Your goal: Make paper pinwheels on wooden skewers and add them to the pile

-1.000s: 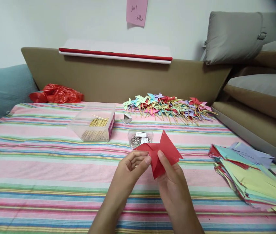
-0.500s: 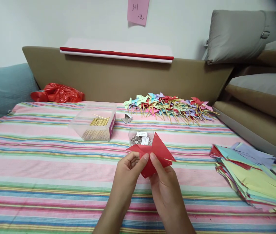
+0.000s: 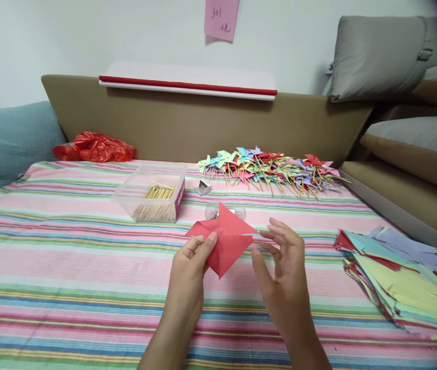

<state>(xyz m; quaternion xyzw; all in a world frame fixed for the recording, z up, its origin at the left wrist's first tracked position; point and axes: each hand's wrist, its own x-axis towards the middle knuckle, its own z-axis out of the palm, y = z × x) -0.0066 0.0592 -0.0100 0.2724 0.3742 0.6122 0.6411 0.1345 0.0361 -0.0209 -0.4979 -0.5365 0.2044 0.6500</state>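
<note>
Between thumb and fingers, my left hand [image 3: 190, 267] pinches a sheet of red paper [image 3: 231, 237] with slits cut into it. One corner of the sheet is folded in at the left, under or near my thumb. My right hand [image 3: 285, 262] is just off the paper's right tip, thumb and fingers spread, with nothing in it. Behind the paper stands a small clear dish [image 3: 240, 213] of tiny metal pieces, mostly hidden by the sheet.
A clear plastic box [image 3: 126, 198] of short wooden sticks stands left of centre, near a small silvery open box [image 3: 203, 187]. Finished paper pinwheels [image 3: 272, 169] are heaped at the back. Stacked coloured paper [image 3: 407, 277] lies at right, and a red plastic bag [image 3: 97, 147] back left.
My right hand has let go of the red paper and moved right, its fingers opening. My left hand still holds the sheet, which has shifted left and turned flatter toward me.
</note>
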